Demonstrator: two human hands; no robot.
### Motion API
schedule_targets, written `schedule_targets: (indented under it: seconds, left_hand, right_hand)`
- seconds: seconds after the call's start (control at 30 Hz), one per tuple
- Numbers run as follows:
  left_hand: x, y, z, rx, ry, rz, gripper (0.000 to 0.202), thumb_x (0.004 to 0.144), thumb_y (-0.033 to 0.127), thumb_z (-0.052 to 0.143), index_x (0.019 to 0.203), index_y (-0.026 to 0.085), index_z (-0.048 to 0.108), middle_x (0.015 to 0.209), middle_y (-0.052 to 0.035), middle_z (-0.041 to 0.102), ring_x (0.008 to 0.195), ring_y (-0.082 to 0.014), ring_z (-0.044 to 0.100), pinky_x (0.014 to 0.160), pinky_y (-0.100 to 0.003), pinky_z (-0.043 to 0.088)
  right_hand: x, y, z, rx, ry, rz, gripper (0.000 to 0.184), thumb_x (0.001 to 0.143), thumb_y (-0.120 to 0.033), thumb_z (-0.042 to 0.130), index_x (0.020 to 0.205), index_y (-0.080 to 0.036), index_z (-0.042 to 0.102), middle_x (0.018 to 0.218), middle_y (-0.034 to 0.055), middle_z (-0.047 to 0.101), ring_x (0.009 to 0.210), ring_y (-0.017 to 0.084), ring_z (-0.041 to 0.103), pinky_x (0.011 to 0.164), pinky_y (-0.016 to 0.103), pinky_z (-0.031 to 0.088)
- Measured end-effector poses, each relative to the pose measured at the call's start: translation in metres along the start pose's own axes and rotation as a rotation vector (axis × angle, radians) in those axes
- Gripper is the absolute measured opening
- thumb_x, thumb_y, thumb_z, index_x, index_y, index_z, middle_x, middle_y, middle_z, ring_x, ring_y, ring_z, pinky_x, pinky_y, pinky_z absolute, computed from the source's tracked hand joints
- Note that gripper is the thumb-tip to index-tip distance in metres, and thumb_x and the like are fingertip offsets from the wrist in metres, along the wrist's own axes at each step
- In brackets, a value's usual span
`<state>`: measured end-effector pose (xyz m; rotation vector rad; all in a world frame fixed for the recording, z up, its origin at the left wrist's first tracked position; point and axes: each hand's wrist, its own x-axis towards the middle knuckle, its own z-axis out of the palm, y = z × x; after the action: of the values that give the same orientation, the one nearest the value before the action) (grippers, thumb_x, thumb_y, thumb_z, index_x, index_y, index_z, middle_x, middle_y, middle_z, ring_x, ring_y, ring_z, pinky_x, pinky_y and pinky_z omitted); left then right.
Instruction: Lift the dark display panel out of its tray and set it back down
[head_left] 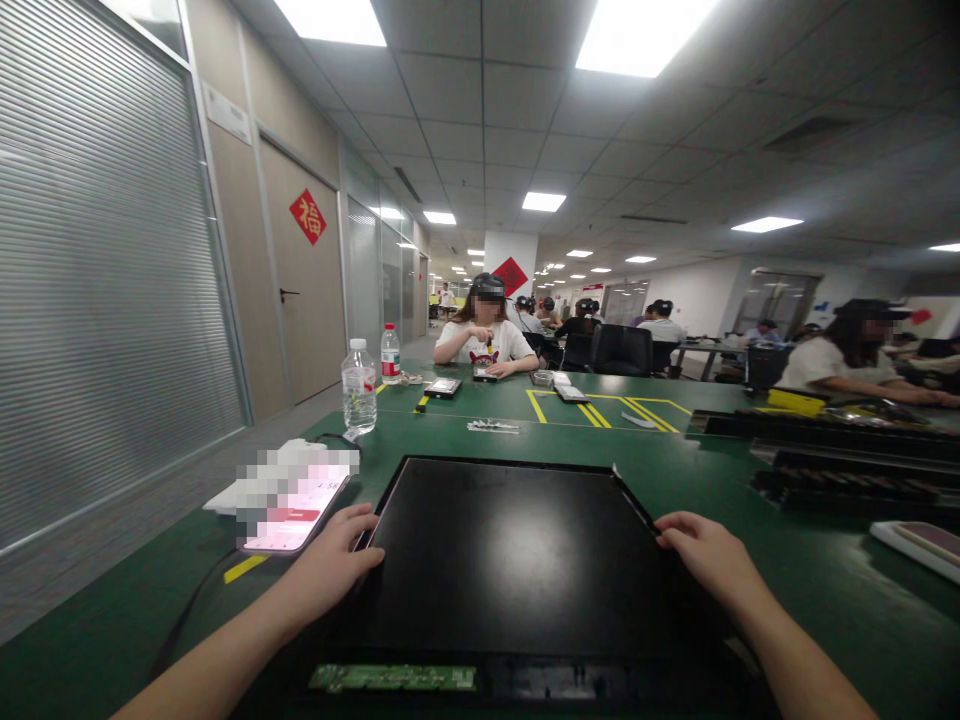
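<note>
A large flat black panel, like a monitor or screen lying face down, rests on the green table right in front of me. My left hand grips its left edge, fingers curled over the rim. My right hand holds the right edge the same way. A strip of green circuit board shows along the panel's near edge.
A phone with a lit screen lies left of the panel, a cable beside it. Two water bottles stand further back. Black trays lie at right. A person sits across the table; others work behind.
</note>
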<state>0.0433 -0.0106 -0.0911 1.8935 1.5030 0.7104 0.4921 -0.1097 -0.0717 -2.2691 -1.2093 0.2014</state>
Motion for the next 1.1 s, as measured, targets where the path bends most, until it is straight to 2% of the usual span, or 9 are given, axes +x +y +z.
schedule_targets:
  seconds: [0.27,0.4,0.6,0.93,1.1]
  left_hand:
    - [0.003,0.008,-0.005,-0.017,0.003,-0.031,0.039,0.062,0.026,0.054,0.097,0.015,0.064,0.13,-0.012,0.045,0.12,-0.0276,0.042,0.099,-0.036,0.034]
    - [0.007,0.004,-0.005,-0.037,0.009,-0.031,0.038,0.062,0.023,0.051,0.097,0.015,0.064,0.127,-0.0105,0.048,0.12,-0.0253,0.042,0.099,-0.032,0.034]
    - [0.008,-0.002,-0.004,-0.057,0.012,-0.029,0.04,0.06,0.021,0.052,0.098,0.017,0.063,0.127,-0.0084,0.05,0.12,-0.0247,0.042,0.097,-0.032,0.036]
    - [0.0,-0.005,-0.003,0.018,-0.017,0.026,0.038,0.063,0.022,0.051,0.098,0.014,0.063,0.127,-0.0108,0.048,0.122,-0.0232,0.04,0.098,-0.03,0.034]
    - [-0.005,0.001,-0.007,0.103,-0.001,0.041,0.038,0.065,0.026,0.051,0.099,0.013,0.062,0.127,-0.0126,0.048,0.119,-0.0257,0.043,0.099,-0.034,0.033]
  right_hand:
    - [0.002,-0.006,-0.004,-0.011,-0.022,0.003,0.026,0.062,-0.029,0.048,0.079,-0.023,0.068,0.077,0.0002,0.069,0.076,0.018,0.06,0.064,0.025,0.04]
    - [0.005,-0.006,-0.003,-0.002,-0.021,0.016,0.026,0.062,-0.03,0.048,0.077,-0.024,0.068,0.077,0.0003,0.07,0.076,0.019,0.061,0.065,0.026,0.04]
    - [0.007,-0.004,0.004,0.03,-0.042,0.038,0.027,0.065,-0.03,0.045,0.08,-0.024,0.067,0.076,-0.0003,0.07,0.077,0.018,0.061,0.065,0.026,0.04]
    - [-0.004,-0.004,0.005,0.028,-0.017,0.012,0.023,0.063,-0.028,0.049,0.075,-0.024,0.068,0.077,-0.0004,0.07,0.077,0.018,0.061,0.065,0.025,0.041]
    - [-0.01,-0.008,0.001,0.028,-0.007,0.018,0.023,0.064,-0.027,0.048,0.075,-0.024,0.067,0.076,-0.0001,0.07,0.075,0.018,0.061,0.064,0.025,0.041]
